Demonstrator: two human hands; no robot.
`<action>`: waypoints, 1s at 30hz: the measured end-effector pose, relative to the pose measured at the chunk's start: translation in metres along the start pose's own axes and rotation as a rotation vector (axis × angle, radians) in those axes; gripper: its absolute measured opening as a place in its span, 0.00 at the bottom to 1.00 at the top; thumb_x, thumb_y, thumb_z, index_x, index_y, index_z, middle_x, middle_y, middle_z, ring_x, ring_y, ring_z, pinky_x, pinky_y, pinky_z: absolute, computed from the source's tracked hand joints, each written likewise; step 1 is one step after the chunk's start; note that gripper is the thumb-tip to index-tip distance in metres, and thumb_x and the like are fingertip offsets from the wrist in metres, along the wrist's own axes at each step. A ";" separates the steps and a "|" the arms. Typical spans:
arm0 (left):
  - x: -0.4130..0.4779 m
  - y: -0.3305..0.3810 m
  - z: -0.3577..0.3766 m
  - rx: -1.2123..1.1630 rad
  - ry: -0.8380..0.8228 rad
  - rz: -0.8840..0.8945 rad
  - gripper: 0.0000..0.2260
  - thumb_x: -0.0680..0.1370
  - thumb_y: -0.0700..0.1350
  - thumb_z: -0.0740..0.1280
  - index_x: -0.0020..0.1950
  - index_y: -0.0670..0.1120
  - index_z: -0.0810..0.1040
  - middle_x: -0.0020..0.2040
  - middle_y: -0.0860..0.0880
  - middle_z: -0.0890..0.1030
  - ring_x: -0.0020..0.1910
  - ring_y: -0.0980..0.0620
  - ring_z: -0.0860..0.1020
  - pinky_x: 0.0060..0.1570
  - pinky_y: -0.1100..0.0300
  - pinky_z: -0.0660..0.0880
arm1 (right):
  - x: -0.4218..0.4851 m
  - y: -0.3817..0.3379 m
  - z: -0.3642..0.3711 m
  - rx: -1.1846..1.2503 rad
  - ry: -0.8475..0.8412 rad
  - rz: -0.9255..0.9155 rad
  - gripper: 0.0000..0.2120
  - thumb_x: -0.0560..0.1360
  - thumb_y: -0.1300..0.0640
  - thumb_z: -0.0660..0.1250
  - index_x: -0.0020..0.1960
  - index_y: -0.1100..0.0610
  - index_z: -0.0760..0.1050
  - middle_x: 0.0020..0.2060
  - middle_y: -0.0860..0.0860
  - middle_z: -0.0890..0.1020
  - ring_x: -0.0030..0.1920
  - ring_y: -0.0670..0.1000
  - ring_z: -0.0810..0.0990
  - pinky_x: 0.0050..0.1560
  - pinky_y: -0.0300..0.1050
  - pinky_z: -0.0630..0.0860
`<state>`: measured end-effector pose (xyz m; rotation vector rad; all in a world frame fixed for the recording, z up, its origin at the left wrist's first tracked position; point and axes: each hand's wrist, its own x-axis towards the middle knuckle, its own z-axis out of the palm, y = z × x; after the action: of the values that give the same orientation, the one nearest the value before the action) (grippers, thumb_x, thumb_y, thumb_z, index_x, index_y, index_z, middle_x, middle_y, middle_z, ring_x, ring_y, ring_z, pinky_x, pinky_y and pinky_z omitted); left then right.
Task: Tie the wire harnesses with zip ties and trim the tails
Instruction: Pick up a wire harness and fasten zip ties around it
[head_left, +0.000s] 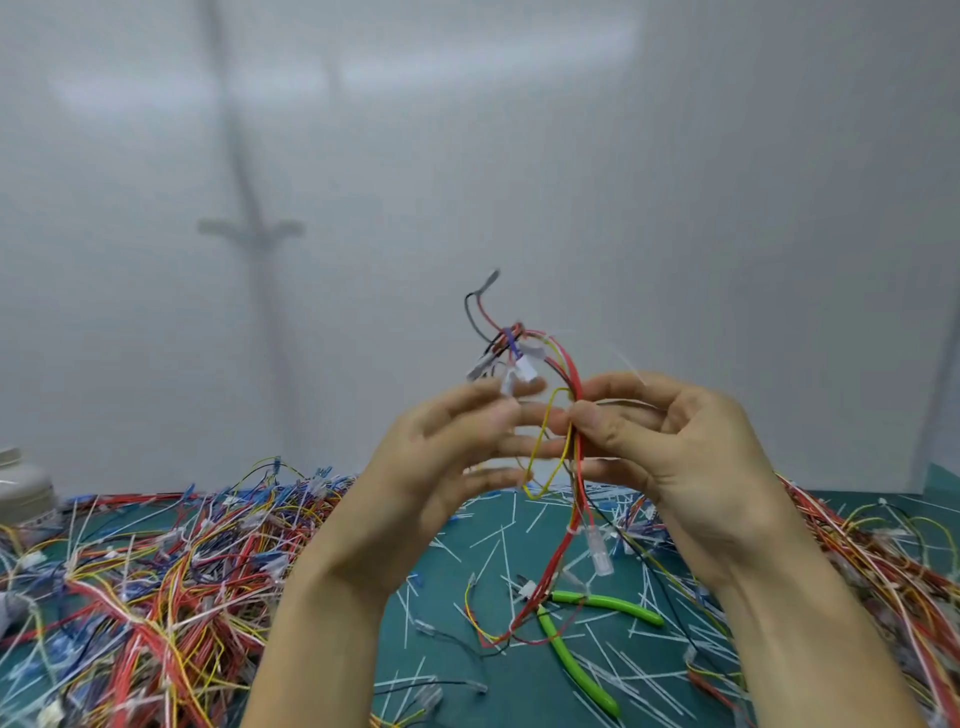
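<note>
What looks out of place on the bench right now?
No damage shows. A yellow wire loop bulges loose from the red-and-yellow wire harness pinched in the right hand. The green-handled cutters lie open on the teal mat, partly under the harness's hanging end, among scattered white zip-tie offcuts.

Blurred left hand (441, 452), grip perhaps loose

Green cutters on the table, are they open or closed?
Open: the green cutters lie on the mat with their two handles spread wide apart.
</note>
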<state>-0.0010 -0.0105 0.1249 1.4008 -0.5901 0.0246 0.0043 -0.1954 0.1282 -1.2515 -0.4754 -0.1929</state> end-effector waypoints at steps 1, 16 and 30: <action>-0.001 -0.002 -0.001 0.134 -0.027 -0.020 0.14 0.72 0.50 0.72 0.57 0.50 0.83 0.56 0.46 0.84 0.56 0.47 0.82 0.54 0.57 0.79 | 0.001 0.001 -0.001 0.024 0.022 -0.008 0.11 0.63 0.59 0.73 0.44 0.60 0.80 0.37 0.59 0.86 0.35 0.53 0.86 0.31 0.37 0.79; 0.009 -0.033 -0.008 0.727 -0.089 -0.218 0.06 0.75 0.49 0.73 0.46 0.48 0.86 0.39 0.49 0.85 0.39 0.56 0.80 0.46 0.56 0.79 | 0.008 0.007 -0.005 0.248 0.193 -0.080 0.09 0.69 0.59 0.69 0.49 0.59 0.78 0.37 0.54 0.85 0.37 0.50 0.85 0.35 0.37 0.80; 0.003 -0.044 -0.044 0.997 0.057 -0.298 0.03 0.74 0.46 0.74 0.43 0.52 0.82 0.43 0.54 0.84 0.45 0.61 0.81 0.48 0.65 0.74 | 0.010 0.009 -0.004 0.298 0.238 -0.094 0.06 0.77 0.64 0.65 0.50 0.62 0.80 0.38 0.53 0.85 0.39 0.48 0.84 0.40 0.36 0.80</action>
<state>0.0338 0.0206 0.0834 2.4362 -0.3037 0.1332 0.0172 -0.1952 0.1244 -0.9020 -0.3421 -0.3337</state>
